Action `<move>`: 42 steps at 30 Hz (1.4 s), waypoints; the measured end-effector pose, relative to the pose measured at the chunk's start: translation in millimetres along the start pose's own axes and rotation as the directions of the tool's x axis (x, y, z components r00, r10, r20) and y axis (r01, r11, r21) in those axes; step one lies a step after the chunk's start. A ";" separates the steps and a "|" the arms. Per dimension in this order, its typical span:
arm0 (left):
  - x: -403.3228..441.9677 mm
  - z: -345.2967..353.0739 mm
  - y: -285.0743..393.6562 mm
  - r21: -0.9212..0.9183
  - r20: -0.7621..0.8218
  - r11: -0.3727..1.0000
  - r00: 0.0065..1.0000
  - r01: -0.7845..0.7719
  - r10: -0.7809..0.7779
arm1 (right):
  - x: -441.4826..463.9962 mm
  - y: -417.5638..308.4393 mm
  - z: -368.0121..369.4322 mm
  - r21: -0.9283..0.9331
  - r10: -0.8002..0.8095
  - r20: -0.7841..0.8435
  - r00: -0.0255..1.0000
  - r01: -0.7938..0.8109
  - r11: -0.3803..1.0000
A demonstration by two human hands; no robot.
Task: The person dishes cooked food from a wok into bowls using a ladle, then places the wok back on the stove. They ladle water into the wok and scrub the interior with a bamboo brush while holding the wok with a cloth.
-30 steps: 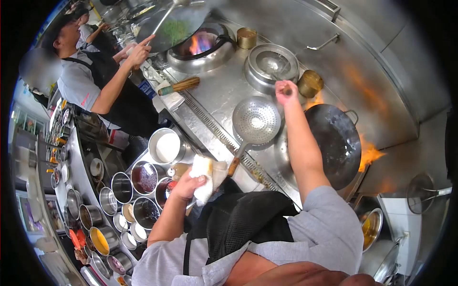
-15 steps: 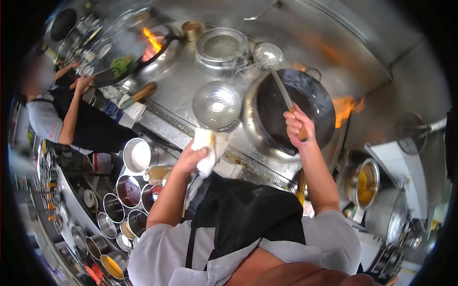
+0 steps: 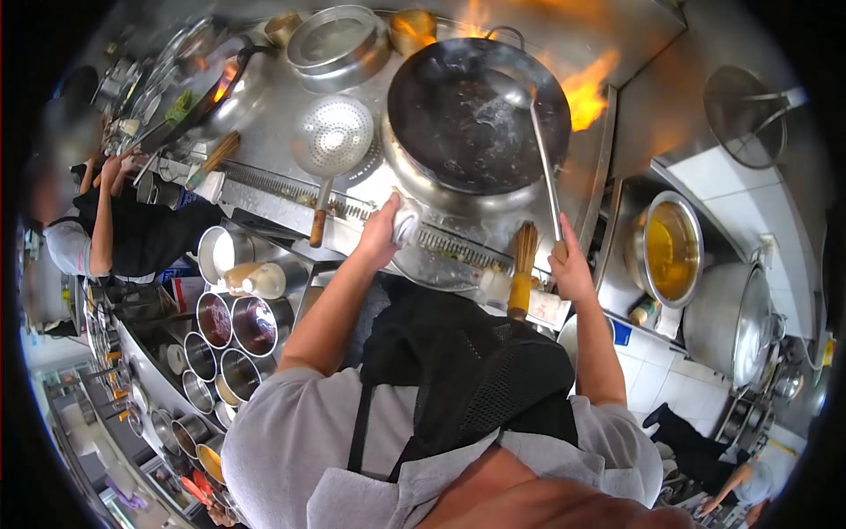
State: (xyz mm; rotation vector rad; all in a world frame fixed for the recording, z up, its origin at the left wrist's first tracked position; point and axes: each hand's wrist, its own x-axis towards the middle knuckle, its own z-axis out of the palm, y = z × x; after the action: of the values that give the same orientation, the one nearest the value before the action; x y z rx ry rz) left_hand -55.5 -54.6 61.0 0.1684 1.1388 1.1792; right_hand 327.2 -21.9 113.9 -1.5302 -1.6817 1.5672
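My left hand (image 3: 381, 236) is closed on a folded white cloth (image 3: 407, 220) at the near-left side of a black wok (image 3: 467, 132). Whether the cloth also grips the wok's edge is hidden. My right hand (image 3: 573, 269) is wrapped around the grip of a long-handled metal ladle (image 3: 544, 154). The ladle's bowl is inside the wok, towards its far right. A little liquid glistens on the wok's dark inner surface, and thin smoke rises from it. Flames (image 3: 589, 93) burn at the wok's far and right sides.
A perforated skimmer (image 3: 333, 134) lies left of the wok, below a lidded-looking metal pot (image 3: 337, 44). A bamboo brush (image 3: 523, 269) stands near my right hand. Several seasoning pots (image 3: 214, 319) are at left; a bowl of yellow liquid (image 3: 671, 247) is at right. A co-worker (image 3: 141, 225) cooks at left.
The ladle has gone from beside the steaming pot into the wok. My left hand with the cloth is now close to the wok. The view has shifted, and flames are larger around the wok.
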 end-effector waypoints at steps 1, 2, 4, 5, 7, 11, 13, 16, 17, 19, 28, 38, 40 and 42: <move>5.4 12.9 -7.1 0.055 -0.083 0.998 0.996 0.021 -0.016 | -13.1 18.9 4.8 -0.152 -0.120 -0.134 0.984 0.099 0.983; 9.2 23.5 -12.4 0.069 -0.078 0.997 0.997 0.035 -0.030 | -27.8 38.8 11.4 -0.315 -0.250 -0.249 0.936 0.166 0.935; 6.1 55.9 -7.8 0.047 -0.102 0.994 0.990 0.098 -0.093 | -58.2 72.1 31.8 -0.186 -0.079 -0.340 0.937 0.015 0.982; 25.1 58.7 -15.5 0.063 -0.107 0.995 0.992 0.078 -0.070 | -75.1 89.1 42.1 -0.195 -0.056 -0.378 0.924 -0.020 0.981; 49.4 72.8 -15.6 0.094 -0.080 0.989 0.991 0.113 -0.105 | -100.8 122.2 62.6 -0.197 -0.019 -0.427 0.904 -0.072 0.978; 74.8 97.0 -17.7 0.048 -0.100 0.998 0.994 0.038 -0.033 | -108.8 164.9 103.3 -0.364 0.101 -0.531 0.842 -0.333 0.870; 80.6 92.4 -17.7 0.086 -0.083 0.996 0.996 0.025 -0.018 | -110.3 181.9 128.6 -0.495 0.182 -0.593 0.785 -0.533 0.686; 80.9 76.2 2.5 0.169 -0.097 0.985 0.995 0.047 -0.031 | -106.4 183.9 135.2 -0.566 0.422 -0.403 0.812 -0.584 0.582; 83.8 64.1 14.7 0.205 -0.106 0.978 0.993 -0.025 0.047 | -110.1 168.1 121.9 -0.592 0.393 -0.285 0.874 -0.483 0.645; 98.9 34.1 47.4 0.292 -0.102 0.951 0.986 -0.099 0.134 | -93.8 201.5 79.4 -0.663 0.328 -0.081 0.941 -0.296 0.687; 64.4 23.7 127.6 0.526 0.045 0.802 0.951 -0.284 0.307 | 1.5 130.6 108.3 -0.306 0.380 -0.415 0.827 -0.520 0.797; 130.5 4.0 82.6 0.330 0.022 0.835 0.887 -0.441 0.461 | -32.8 -98.1 9.1 0.154 -0.113 -0.272 0.956 0.159 0.975; 132.2 8.5 83.2 0.375 -0.030 0.802 0.859 -0.464 0.511 | 20.0 -129.1 -29.9 -0.117 0.015 -0.135 0.991 -0.031 0.993; 132.9 13.6 81.0 0.423 -0.080 0.763 0.819 -0.488 0.568 | 80.7 -130.7 -38.3 -0.672 -0.369 0.072 0.927 0.318 0.668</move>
State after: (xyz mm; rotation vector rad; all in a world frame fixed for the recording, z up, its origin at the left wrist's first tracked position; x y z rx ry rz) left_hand -105.5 91.6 37.8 0.7345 1.5655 1.4816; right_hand 274.5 93.1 208.9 -1.3935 -2.4886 0.7028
